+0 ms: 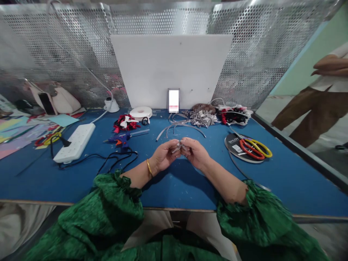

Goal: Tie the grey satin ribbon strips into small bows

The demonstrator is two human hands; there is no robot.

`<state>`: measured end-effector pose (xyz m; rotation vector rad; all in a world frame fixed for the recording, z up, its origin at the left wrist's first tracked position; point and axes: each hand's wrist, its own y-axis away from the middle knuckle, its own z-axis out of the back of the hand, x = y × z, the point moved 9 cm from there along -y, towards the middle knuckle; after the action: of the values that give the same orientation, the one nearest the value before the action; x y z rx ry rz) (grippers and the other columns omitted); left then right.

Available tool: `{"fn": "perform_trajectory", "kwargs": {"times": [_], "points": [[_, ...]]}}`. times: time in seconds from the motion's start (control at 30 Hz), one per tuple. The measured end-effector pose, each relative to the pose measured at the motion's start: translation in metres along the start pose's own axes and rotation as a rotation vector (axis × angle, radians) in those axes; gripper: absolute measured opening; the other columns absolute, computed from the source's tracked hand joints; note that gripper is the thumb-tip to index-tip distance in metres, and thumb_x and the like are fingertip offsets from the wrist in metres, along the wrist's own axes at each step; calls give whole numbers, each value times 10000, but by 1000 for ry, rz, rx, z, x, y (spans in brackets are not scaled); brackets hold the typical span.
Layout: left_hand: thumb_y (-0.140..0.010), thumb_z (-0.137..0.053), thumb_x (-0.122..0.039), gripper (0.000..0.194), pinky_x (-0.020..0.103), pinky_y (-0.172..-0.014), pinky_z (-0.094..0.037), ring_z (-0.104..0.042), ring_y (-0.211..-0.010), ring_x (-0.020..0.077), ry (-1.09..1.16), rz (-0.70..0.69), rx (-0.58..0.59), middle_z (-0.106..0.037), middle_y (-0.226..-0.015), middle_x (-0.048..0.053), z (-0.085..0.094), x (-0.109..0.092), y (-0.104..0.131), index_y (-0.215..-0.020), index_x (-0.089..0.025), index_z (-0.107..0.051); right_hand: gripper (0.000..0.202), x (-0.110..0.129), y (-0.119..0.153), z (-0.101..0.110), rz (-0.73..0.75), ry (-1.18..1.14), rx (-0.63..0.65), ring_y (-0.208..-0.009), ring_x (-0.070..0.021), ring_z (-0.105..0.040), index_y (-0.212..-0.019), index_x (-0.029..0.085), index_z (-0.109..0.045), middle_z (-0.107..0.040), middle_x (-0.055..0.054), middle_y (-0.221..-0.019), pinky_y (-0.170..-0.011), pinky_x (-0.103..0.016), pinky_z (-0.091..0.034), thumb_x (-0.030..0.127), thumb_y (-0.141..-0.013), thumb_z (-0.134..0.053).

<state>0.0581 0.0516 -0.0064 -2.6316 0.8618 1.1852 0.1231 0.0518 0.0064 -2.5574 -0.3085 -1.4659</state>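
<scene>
My left hand and my right hand meet above the middle of the blue table. Between them the fingers of both pinch a small grey ribbon bow, its loops partly covered by my fingertips. Just beyond my hands, loose grey ribbon strips lie curled on the table. A pile of grey ribbon pieces sits behind them to the right. Off to the left rests a blue glue gun with a clear glue stick in its back.
A black ribbon spool lies at right under red-and-yellow-handled scissors. To the left are a white power strip, red and black bows and a white ribbon roll. A white board stands behind; a person is at far right.
</scene>
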Motion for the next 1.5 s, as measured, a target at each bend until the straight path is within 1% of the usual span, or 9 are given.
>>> {"fn": "perform_trajectory", "kwargs": {"times": [0.2, 0.33, 0.43, 0.6, 0.83, 1.1, 1.27, 1.43, 1.5], "points": [[-780, -643, -231, 283, 206, -485, -305, -296, -486, 59, -91, -29, 1, -321, -551, -54, -5, -5, 4, -603, -160, -434, 408, 6, 2, -3, -4, -17, 1, -471, -78, -252, -531, 197, -376, -306, 68, -514, -491, -263, -231, 343, -723, -705], [-809, -633, -343, 335, 210, -493, -321, -344, -499, 70, -165, -51, -41, -362, -561, -40, -2, -12, 7, -599, -165, -443, 407, 20, 2, 6, 59, 165, -69, -482, -74, -266, -544, 184, -435, -339, 57, -537, -485, -264, -193, 392, -756, -712], [-803, -646, -351, 335, 206, -491, -328, -343, -493, 67, -155, -51, -75, -373, -560, -40, 2, -14, 7, -599, -160, -461, 442, 20, 2, 7, 47, 246, -49, -473, -71, -239, -525, 181, -428, -328, 57, -521, -478, -269, -162, 418, -773, -706], [-792, -664, -306, 344, 207, -487, -347, -336, -482, 67, -25, 13, -78, -348, -540, -48, 1, -7, 5, -575, -162, -439, 449, 7, 0, 4, -17, 62, -38, -472, -75, -226, -519, 194, -385, -281, 69, -507, -476, -259, -201, 377, -753, -721], [-748, -655, -132, 211, 185, -488, -360, -367, -480, 52, 114, 13, -121, -408, -550, -48, 7, 1, 2, -622, -145, -488, 412, -12, -3, 9, -25, -235, -134, -489, -80, -175, -525, 193, -373, -234, 73, -527, -437, -234, -187, 267, -669, -752], [-726, -691, -156, 181, 193, -570, -436, -444, -524, 51, 105, 5, -85, -485, -584, -35, 6, -1, 3, -642, -139, -532, 430, -1, 2, -3, -9, -150, -50, -493, -90, -175, -523, 202, -335, -199, 63, -549, -450, -250, -214, 321, -703, -707], [-717, -688, -150, 139, 211, -617, -472, -522, -580, 70, 117, -3, -156, -563, -637, -12, 10, 0, 7, -664, -135, -561, 397, 4, 5, -5, 7, -3, -47, -493, -81, -193, -533, 194, -380, -253, 62, -544, -445, -262, -156, 317, -683, -726], [-696, -705, -142, 198, 193, -549, -419, -441, -522, 54, 91, -1, -62, -474, -571, -40, 3, 1, 5, -626, -144, -520, 384, 0, 5, -2, 17, -64, -75, -475, -79, -179, -519, 196, -364, -245, 64, -526, -453, -268, -134, 263, -676, -707], [-698, -712, -163, 216, 195, -560, -414, -436, -530, 56, 80, -2, -73, -454, -569, -43, 4, 0, 4, -625, -148, -509, 386, 0, 4, -2, 23, -89, -71, -478, -84, -183, -517, 197, -358, -243, 62, -525, -459, -266, -157, 265, -693, -696]]}}
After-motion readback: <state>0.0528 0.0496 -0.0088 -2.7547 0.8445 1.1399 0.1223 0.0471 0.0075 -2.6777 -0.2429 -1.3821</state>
